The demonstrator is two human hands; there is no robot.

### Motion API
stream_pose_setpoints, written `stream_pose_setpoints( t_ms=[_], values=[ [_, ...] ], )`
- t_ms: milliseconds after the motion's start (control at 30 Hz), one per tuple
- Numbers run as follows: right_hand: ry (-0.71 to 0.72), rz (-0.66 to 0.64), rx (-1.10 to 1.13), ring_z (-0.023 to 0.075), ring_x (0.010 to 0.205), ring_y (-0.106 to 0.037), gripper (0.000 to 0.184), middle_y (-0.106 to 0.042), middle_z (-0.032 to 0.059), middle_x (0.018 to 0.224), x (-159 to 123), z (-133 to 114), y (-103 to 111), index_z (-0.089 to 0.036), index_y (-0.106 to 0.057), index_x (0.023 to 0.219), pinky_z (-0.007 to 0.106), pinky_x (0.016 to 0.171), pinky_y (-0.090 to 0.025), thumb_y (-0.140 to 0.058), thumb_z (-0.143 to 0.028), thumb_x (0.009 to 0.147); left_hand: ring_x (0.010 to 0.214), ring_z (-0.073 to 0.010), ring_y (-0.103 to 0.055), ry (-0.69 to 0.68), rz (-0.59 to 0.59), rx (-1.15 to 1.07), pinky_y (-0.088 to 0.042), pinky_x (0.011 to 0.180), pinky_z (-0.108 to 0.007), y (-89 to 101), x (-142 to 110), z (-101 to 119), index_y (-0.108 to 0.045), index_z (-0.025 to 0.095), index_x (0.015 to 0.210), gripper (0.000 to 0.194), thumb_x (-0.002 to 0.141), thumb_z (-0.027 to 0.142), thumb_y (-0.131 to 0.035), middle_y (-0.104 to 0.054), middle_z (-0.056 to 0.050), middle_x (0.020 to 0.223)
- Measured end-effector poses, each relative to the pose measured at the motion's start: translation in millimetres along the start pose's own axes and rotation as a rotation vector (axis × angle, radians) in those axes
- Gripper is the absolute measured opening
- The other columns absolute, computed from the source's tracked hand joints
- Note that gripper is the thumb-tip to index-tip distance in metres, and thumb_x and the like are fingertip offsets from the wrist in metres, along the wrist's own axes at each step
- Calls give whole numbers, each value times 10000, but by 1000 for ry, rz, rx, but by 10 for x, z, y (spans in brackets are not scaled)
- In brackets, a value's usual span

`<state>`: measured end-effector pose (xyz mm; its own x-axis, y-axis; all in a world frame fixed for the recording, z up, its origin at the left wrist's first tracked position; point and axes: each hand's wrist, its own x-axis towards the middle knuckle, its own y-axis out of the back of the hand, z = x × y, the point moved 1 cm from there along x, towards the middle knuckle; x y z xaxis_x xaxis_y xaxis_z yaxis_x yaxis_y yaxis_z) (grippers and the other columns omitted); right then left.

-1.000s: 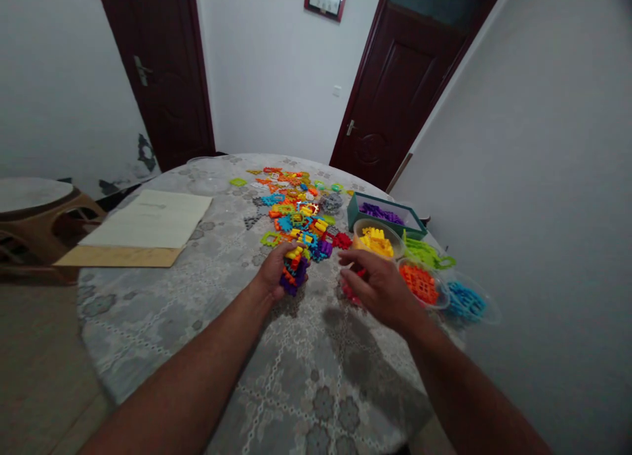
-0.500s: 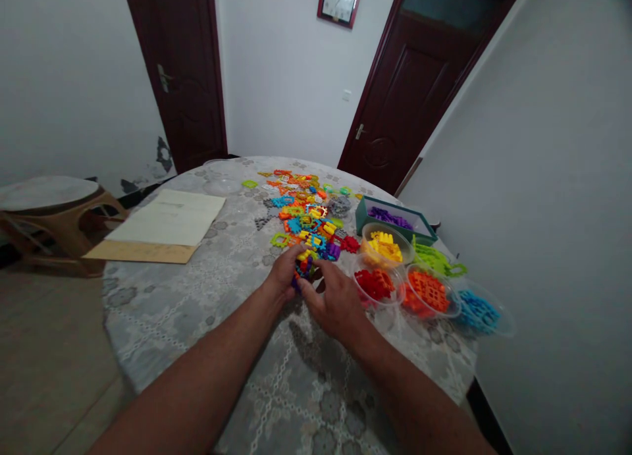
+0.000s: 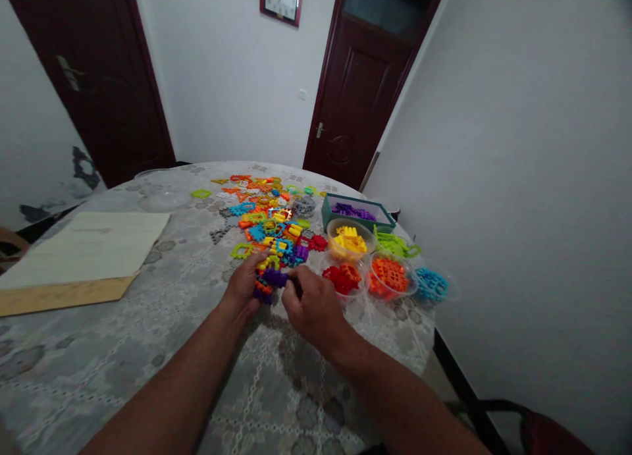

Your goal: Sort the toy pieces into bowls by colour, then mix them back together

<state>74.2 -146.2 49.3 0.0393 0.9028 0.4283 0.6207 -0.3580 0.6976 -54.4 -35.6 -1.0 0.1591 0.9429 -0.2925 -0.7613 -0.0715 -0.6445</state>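
Note:
My left hand (image 3: 243,287) is closed around a small cluster of plastic building pieces, with orange (image 3: 263,286) and purple showing. Between the two hands a purple building piece (image 3: 276,278) sticks out to the right. The fingertips of my right hand (image 3: 313,302) pinch its right end, and its left end meets the cluster. My fingers hide part of both. Just beyond the hands lies a heap of mixed building pieces (image 3: 270,228) in yellow, blue, orange, green and grey.
Right of the hands stand clear bowls of yellow (image 3: 348,240), red (image 3: 342,278), orange (image 3: 390,275) and blue pieces (image 3: 431,284). Green pieces (image 3: 395,244) lie behind them, near a green box (image 3: 388,225) of purple pieces. A paper sheet (image 3: 89,244) on cardboard lies left on the patterned tablecloth.
The view has turned to the right, so everything sits further left. My right hand has drawn slightly apart from the left, and the purple piece between them now shows.

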Motion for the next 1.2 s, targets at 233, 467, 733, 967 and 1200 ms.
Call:
stream_pose_setpoints(
  t_ms=[233,467,733,967,1200],
  values=[
    [-110,26,111,163,694,-675,181,-755,7,800,234,434,741,-214,-754,986,256,652,-473,-609,-313,940,456,-144,-599,43,14,48,-524,397,-262,9,-35,5,-688,159,956,233,764,271,-760,-681,-9,690],
    [-229,320,-266,221,853,-720,285,-798,87,961,1331,1210,1404,-171,-783,1085,331,842,-540,-598,-275,895,479,-161,-627,114,-84,84,-520,408,-256,-30,-103,-9,-707,164,978,256,773,308,-762,-687,-26,692],
    [-146,191,-201,209,906,-731,298,-802,94,1048,1240,1147,1153,-172,-785,1118,333,903,-541,-560,-273,950,550,-192,-668,125,-111,81,-549,431,-287,0,-116,-1,-711,162,1019,296,779,331,-741,-703,-49,735],
    [133,-183,-71,195,849,-713,319,-784,88,1125,431,380,409,-202,-720,1253,344,858,-538,-666,-363,984,574,-181,-673,129,-158,70,-550,453,-270,-37,-163,-40,-726,157,999,281,788,341,-736,-713,-59,764],
    [91,-135,-70,211,940,-715,276,-777,81,1060,274,231,0,-181,-690,1241,323,883,-525,-656,-208,968,562,-158,-657,133,-217,41,-553,453,-251,-67,-172,-44,-707,144,973,222,806,289,-724,-699,-46,767]
  ],
)
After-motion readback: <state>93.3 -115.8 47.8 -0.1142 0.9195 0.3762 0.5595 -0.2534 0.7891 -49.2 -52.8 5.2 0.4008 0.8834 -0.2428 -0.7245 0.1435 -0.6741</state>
